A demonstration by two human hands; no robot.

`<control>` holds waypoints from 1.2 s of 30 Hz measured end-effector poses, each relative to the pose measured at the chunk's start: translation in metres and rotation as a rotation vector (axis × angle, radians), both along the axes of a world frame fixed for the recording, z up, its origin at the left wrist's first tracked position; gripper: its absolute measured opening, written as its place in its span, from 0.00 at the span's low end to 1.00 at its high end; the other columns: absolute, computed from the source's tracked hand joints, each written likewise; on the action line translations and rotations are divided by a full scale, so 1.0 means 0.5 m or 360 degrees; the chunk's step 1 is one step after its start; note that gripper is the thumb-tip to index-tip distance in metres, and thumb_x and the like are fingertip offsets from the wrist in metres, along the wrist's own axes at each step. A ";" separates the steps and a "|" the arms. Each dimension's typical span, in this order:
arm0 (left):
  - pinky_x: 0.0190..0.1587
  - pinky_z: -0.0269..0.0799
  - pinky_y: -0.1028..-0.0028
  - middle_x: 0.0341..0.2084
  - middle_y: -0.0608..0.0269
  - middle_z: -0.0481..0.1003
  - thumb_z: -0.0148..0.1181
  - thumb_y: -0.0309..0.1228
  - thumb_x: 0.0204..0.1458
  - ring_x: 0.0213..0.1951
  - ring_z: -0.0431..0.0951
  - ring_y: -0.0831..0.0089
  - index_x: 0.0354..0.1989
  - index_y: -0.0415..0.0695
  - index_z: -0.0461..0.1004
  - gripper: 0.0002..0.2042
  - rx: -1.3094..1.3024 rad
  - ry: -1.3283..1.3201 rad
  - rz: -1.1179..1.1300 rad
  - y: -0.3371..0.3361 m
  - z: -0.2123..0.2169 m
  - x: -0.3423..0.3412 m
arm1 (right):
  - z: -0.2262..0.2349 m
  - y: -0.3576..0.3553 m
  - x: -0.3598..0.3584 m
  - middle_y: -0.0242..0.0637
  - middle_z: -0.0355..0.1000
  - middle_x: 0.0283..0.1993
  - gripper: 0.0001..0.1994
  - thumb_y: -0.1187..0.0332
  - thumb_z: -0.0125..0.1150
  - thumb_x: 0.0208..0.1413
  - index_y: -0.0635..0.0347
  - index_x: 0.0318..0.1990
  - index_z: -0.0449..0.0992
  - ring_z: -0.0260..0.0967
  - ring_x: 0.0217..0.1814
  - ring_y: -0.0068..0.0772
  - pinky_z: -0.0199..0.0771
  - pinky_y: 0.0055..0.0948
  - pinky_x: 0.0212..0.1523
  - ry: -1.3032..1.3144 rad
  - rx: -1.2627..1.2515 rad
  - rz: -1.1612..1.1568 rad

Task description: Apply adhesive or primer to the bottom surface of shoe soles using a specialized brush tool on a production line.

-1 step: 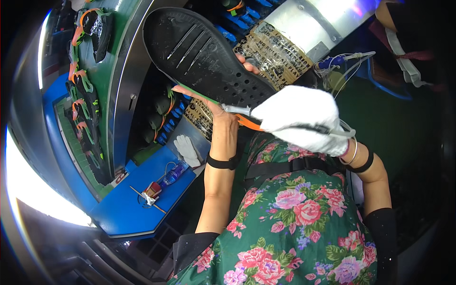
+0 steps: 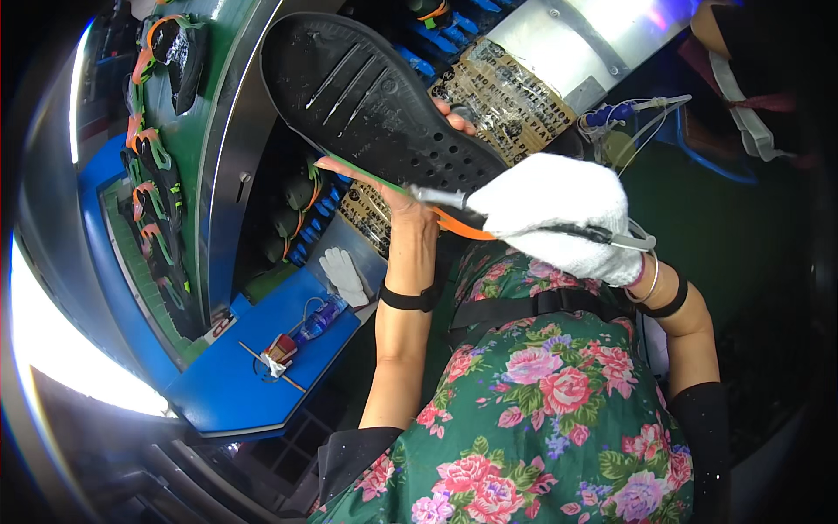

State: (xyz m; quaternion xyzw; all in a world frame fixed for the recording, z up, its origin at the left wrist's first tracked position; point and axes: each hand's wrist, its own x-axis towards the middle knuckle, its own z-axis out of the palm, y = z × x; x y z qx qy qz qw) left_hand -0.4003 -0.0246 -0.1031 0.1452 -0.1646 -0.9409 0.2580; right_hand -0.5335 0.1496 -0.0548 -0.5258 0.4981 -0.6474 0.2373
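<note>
A shoe (image 2: 375, 96) is turned so its black sole faces me, with slots at the broad end and round holes nearer my right hand. My left hand (image 2: 393, 194), bare, grips it from underneath; the thumb lies along the near edge and fingertips show past the far edge. In a white glove, my right hand (image 2: 559, 210) closes around a slim grey pen-like tool (image 2: 436, 197), whose tip is by the sole's near edge, close to my left wrist. A grey cord or tube trails behind that hand. An orange strip (image 2: 467, 229) shows below the shoe.
At left, a green conveyor (image 2: 179, 288) carries black shoes with orange and green parts. A blue table (image 2: 253, 384) holds a loose white glove (image 2: 343, 275) and a plastic bottle (image 2: 321, 319). Taped cardboard (image 2: 506, 96) covers part of the metal frame behind the shoe, near blue racks.
My right hand and the tool have shifted very slightly to the right and up. The shoe and my left hand stay almost in place.
</note>
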 end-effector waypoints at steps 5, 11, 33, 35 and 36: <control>0.48 0.79 0.52 0.42 0.46 0.79 0.37 0.93 0.27 0.41 0.81 0.51 0.58 0.36 0.73 0.68 -0.0025 -0.0079 0.0022 -0.012 0.004 -0.010 | -0.001 0.010 0.010 0.40 0.84 0.48 0.13 0.75 0.72 0.51 0.57 0.46 0.87 0.82 0.47 0.43 0.82 0.38 0.46 0.0413 -0.0044 -0.0027; 0.48 0.79 0.52 0.42 0.45 0.79 0.38 0.93 0.25 0.42 0.81 0.50 0.59 0.37 0.73 0.69 0.0054 0.0031 0.0063 -0.008 0.012 -0.010 | 0.002 0.013 -0.005 0.43 0.85 0.44 0.09 0.76 0.73 0.48 0.59 0.39 0.88 0.83 0.45 0.44 0.82 0.37 0.46 0.0060 0.0130 -0.0028; 0.62 0.70 0.62 0.49 0.48 0.78 0.49 0.90 0.26 0.50 0.79 0.60 0.61 0.26 0.68 0.71 -0.0395 0.0278 -0.0279 -0.034 -0.013 -0.010 | -0.015 0.047 -0.009 0.40 0.85 0.43 0.09 0.75 0.74 0.49 0.58 0.39 0.87 0.83 0.44 0.41 0.82 0.34 0.45 0.0003 0.0106 0.0111; 0.59 0.74 0.56 0.49 0.45 0.77 0.45 0.91 0.25 0.49 0.81 0.55 0.60 0.27 0.69 0.72 -0.0408 0.0297 -0.0226 -0.040 -0.026 -0.011 | -0.014 0.046 -0.014 0.40 0.85 0.44 0.09 0.75 0.73 0.49 0.59 0.39 0.87 0.83 0.45 0.42 0.82 0.36 0.46 -0.0109 0.0164 0.0134; 0.56 0.78 0.49 0.48 0.43 0.77 0.41 0.93 0.24 0.47 0.82 0.50 0.59 0.28 0.70 0.72 -0.0417 0.0323 -0.0183 -0.040 -0.027 -0.017 | -0.017 0.049 -0.018 0.40 0.85 0.44 0.09 0.75 0.73 0.50 0.58 0.40 0.87 0.83 0.45 0.42 0.82 0.36 0.46 -0.0083 0.0163 0.0095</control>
